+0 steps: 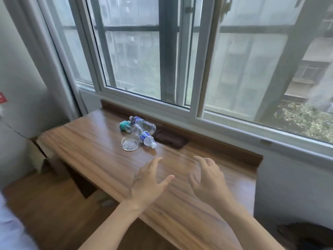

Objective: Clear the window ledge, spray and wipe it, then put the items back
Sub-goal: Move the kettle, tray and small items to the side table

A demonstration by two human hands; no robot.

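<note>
Both hands, left (146, 184) and right (209, 179), spread, holding nothing.

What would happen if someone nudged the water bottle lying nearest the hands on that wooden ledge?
The near water bottle lies on its side on the smooth wooden ledge, so it would probably roll. It looks clear and nearly empty, so likely light and a bit crushable. It seems to touch the glass dish and the second bottle, so a push may shift those too.

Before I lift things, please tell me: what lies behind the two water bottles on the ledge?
Behind the two water bottles lies a folded dark brown cloth against the ledge's back edge. Its left end is hidden by the bottles. A teal object sits at their left, partly covered.
</note>
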